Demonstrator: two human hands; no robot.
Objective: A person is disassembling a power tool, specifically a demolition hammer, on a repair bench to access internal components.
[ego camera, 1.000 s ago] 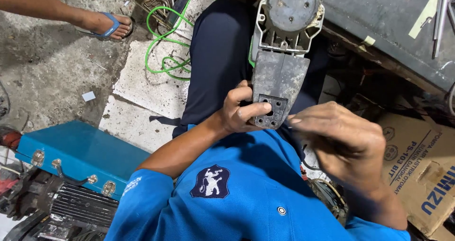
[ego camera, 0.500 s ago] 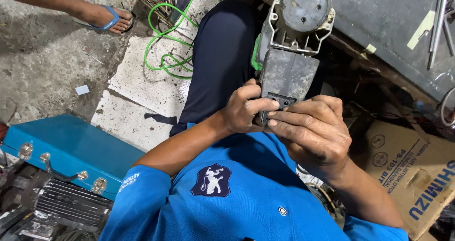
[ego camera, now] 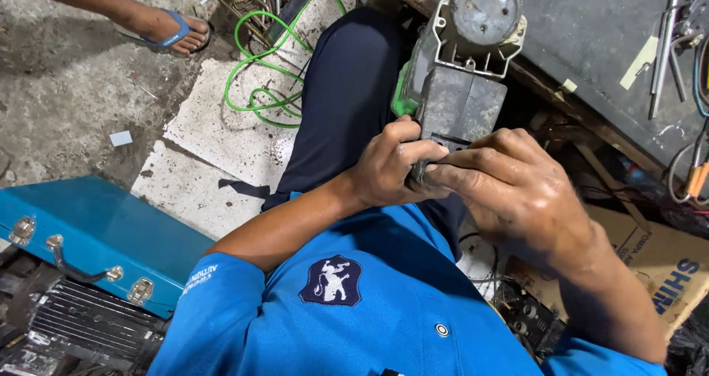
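Observation:
A dirty grey motor housing (ego camera: 461, 88) with a round cap at its far end rests on my lap, over my dark trousers (ego camera: 347, 103). My left hand (ego camera: 391, 168) grips the near end of the housing from the left. My right hand (ego camera: 513, 191) covers the same end from the right, its fingertips pressed against the plate there and touching my left hand. The near face of the housing is hidden behind my fingers. A green part shows on the housing's left side.
A blue metal case (ego camera: 88, 247) lies at lower left, with a black finned part (ego camera: 81, 324) below it. A green hose (ego camera: 269, 66) coils on the concrete floor. Another person's sandalled foot (ego camera: 173, 32) is at top left. A cardboard box (ego camera: 657, 265) and a dark workbench (ego camera: 605, 43) stand at right.
My right hand has moved left onto the near end of the housing, now covering the plate that was visible before. My left hand keeps its grip.

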